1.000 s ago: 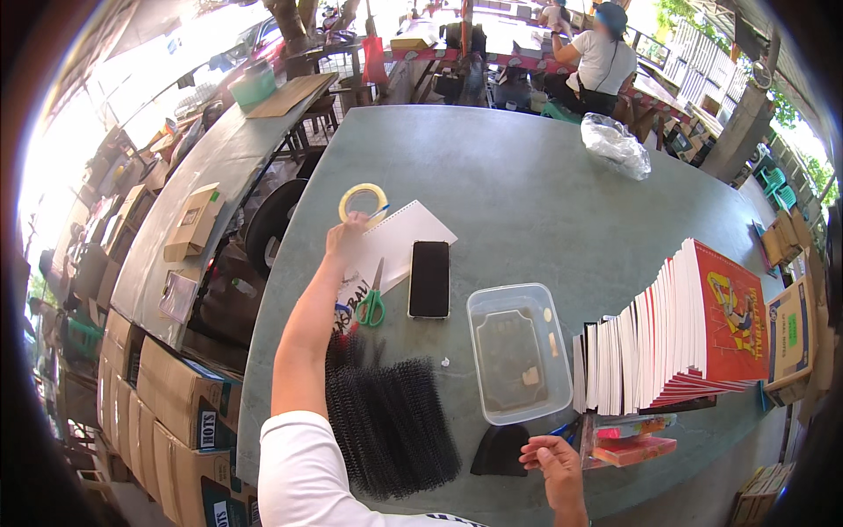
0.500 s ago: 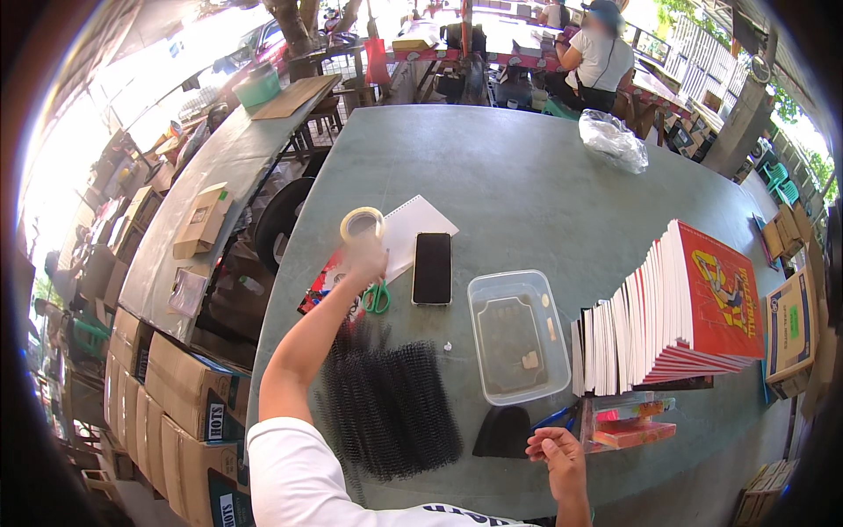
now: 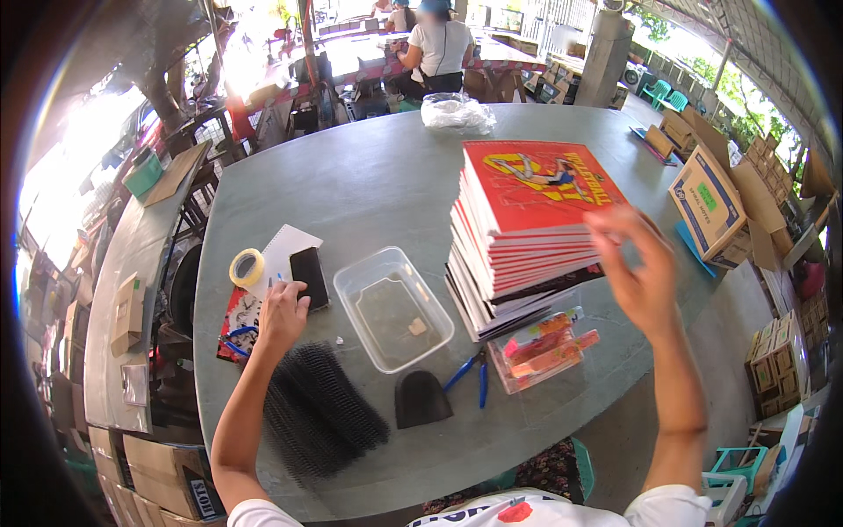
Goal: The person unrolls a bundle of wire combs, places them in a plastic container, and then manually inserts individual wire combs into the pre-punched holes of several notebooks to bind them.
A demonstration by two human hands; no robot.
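Note:
My left hand [image 3: 281, 316] rests on the grey table beside a black phone [image 3: 309, 277], fingers loosely bent, holding nothing I can see. A roll of yellowish tape [image 3: 247, 267] lies just beyond it, next to a white notebook [image 3: 285, 249]. My right hand [image 3: 637, 272] is raised, blurred, with fingers spread, just right of a tall stack of red-covered books [image 3: 527, 228]. A pile of black binding combs [image 3: 316, 413] lies under my left forearm.
A clear plastic tub [image 3: 391, 307] sits mid-table, with blue-handled pliers [image 3: 470, 373], a dark pouch [image 3: 421, 400] and a clear box of coloured items [image 3: 544, 347] near the front edge. Cardboard boxes [image 3: 711, 202] stand right. A seated person [image 3: 435, 48] works at a far table.
The view has swung right, bringing the book stack to centre. My left hand let go of the tape roll and drew back to the phone. My right hand rose from the front edge to the books.

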